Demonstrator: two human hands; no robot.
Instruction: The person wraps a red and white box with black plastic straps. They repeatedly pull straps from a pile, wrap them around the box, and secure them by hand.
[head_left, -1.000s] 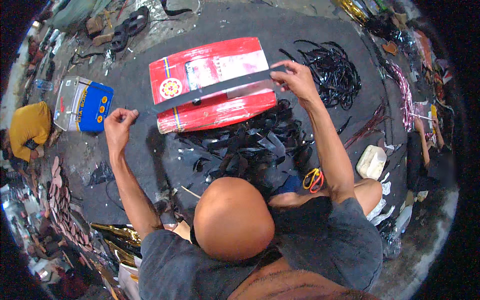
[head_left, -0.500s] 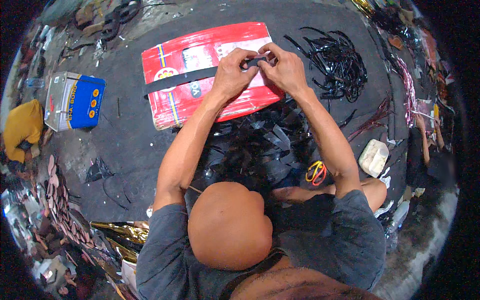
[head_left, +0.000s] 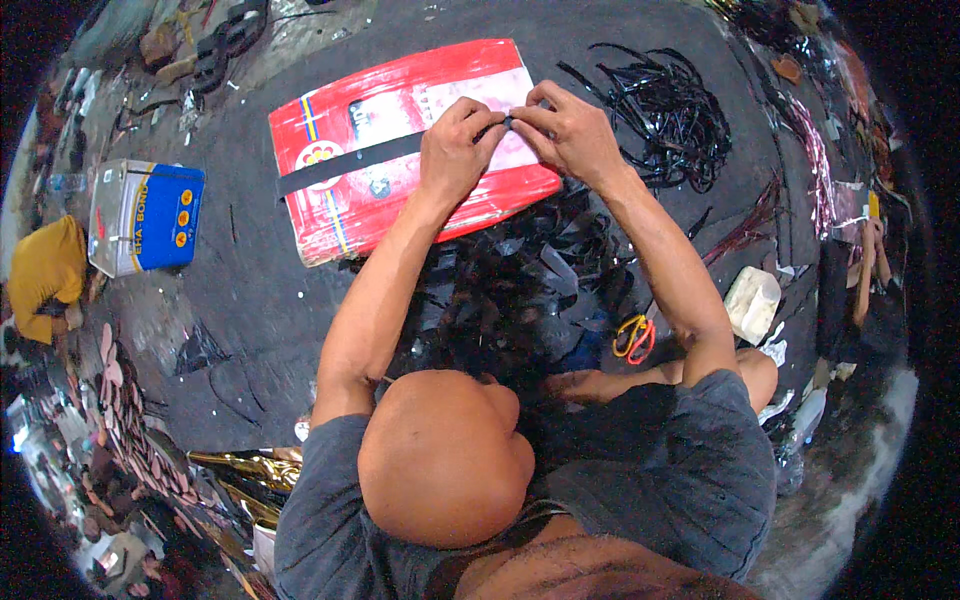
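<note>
A flat red package with white and blue-yellow markings lies in front of me. Across it runs a black strip, starting at the package's left edge. Over the right part of the package, my left hand is closed, its thumb and fingers pinching the strip's right end. My right hand meets it from the other side, thumb and fingertips pressed together on a small dark bit of the same strip. The fingers hide most of that end.
Several thin glossy black strips are heaped right of the package. Black scraps pile up nearer me, beside scissors with yellow and red handles. A white container lies right; a blue-and-silver tin stands left. Another person's arms show far right.
My hands have drawn their fingertips closer together, and less of the strip shows between them. The whole view has shifted slightly.
</note>
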